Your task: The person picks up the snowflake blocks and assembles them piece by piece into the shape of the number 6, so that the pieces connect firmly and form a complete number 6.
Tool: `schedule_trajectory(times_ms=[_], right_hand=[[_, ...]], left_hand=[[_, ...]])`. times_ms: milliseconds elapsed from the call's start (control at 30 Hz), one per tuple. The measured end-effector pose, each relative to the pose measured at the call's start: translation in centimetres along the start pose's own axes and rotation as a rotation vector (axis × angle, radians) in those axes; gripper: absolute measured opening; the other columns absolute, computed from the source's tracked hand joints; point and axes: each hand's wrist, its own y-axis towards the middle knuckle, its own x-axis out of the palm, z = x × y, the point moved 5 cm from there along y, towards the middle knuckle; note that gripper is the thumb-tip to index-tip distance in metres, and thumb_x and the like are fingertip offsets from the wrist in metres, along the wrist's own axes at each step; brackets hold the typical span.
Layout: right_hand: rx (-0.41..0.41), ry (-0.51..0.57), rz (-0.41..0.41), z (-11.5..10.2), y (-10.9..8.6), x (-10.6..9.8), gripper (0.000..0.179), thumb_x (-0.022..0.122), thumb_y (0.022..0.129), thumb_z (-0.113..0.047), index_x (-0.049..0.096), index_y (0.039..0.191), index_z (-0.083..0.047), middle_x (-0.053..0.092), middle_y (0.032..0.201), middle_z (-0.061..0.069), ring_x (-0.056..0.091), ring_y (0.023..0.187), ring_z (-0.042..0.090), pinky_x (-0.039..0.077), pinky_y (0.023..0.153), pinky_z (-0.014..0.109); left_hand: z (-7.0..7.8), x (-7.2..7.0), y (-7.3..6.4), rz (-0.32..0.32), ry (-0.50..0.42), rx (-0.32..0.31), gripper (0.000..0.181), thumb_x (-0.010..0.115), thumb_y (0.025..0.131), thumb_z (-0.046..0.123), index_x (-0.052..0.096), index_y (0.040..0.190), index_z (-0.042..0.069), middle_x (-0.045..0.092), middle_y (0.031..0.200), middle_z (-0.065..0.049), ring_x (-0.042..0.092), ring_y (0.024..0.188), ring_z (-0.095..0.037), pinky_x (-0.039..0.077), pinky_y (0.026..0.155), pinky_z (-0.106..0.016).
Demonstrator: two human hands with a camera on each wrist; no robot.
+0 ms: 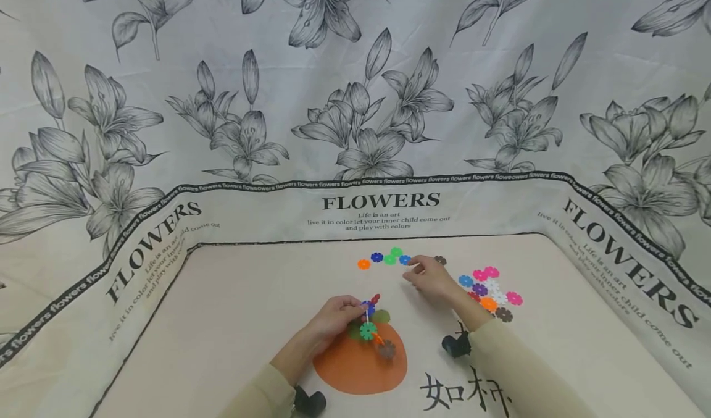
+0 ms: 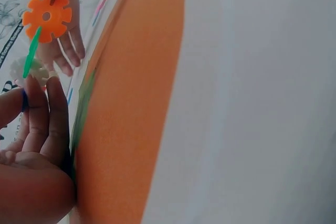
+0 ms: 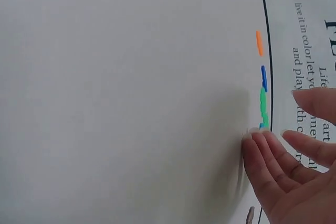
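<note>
My left hand (image 1: 335, 317) pinches a small cluster of interlocked plastic snowflake discs between thumb and fingertips, over the orange printed shape. In it I see a blue disc (image 1: 370, 309), a green disc (image 1: 368, 331), a brown disc (image 1: 386, 349) and a bit of red. The left wrist view shows an orange disc (image 2: 59, 18) joined to a green disc (image 2: 32, 51) seen edge-on. Farther back, my right hand (image 1: 432, 278) is at the table's far side, fingertips close to a light-blue disc (image 1: 405, 260). Its thumb stands apart from the fingers, with nothing visible between them.
Along the back lie an orange disc (image 1: 363, 264), a dark-blue disc (image 1: 377, 257) and green discs (image 1: 393, 256). A mixed group of loose discs, including a purple disc (image 1: 479, 289), lies to the right. Printed floral cloth (image 1: 383, 214) rises around the table.
</note>
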Motion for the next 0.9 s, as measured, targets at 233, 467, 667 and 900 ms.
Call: schedule_trajectory(times_ms=[233,467,667,900], right_hand=[[0.035,-0.120,0.008,1.0,2.9,-0.9,0.048,0.067,0.098,-0.021,0.053,0.138,0.001,0.064,0.114,0.018,0.061,0.098,0.031,0.053,0.085,0.045],[0.057,-0.149,-0.011,1.3,4.6,-1.0,0.049,0.067,0.096,-0.018,0.053,0.140,0.000,0.061,0.102,0.015,0.057,0.085,0.026,0.047,0.074,0.038],[0.068,-0.161,0.020,1.9,5.2,-0.7,0.042,0.066,0.095,-0.017,0.060,0.135,-0.002,0.061,0.108,0.016,0.056,0.090,0.027,0.047,0.077,0.039],[0.054,-0.199,0.032,1.5,5.3,-0.6,0.039,0.066,0.095,-0.017,0.062,0.132,-0.006,0.063,0.113,0.018,0.058,0.097,0.031,0.047,0.085,0.047]], left_hand=[[-0.1,-0.1,0.1,0.004,-0.011,-0.028,0.022,0.066,0.102,0.027,0.069,0.102,0.005,0.070,0.093,-0.006,0.060,0.098,-0.020,0.051,0.094,-0.033],[-0.2,-0.1,0.1,0.005,0.003,-0.028,0.022,0.065,0.102,0.026,0.069,0.102,0.004,0.070,0.093,-0.007,0.060,0.099,-0.020,0.049,0.099,-0.036],[-0.2,0.0,0.0,-0.005,-0.032,-0.050,0.022,0.066,0.101,0.025,0.069,0.103,0.004,0.070,0.091,-0.006,0.061,0.096,-0.019,0.052,0.095,-0.033],[-0.3,0.0,0.3,-0.001,-0.008,-0.024,0.024,0.067,0.101,0.027,0.069,0.104,0.003,0.069,0.093,-0.005,0.061,0.093,-0.018,0.053,0.091,-0.031]])
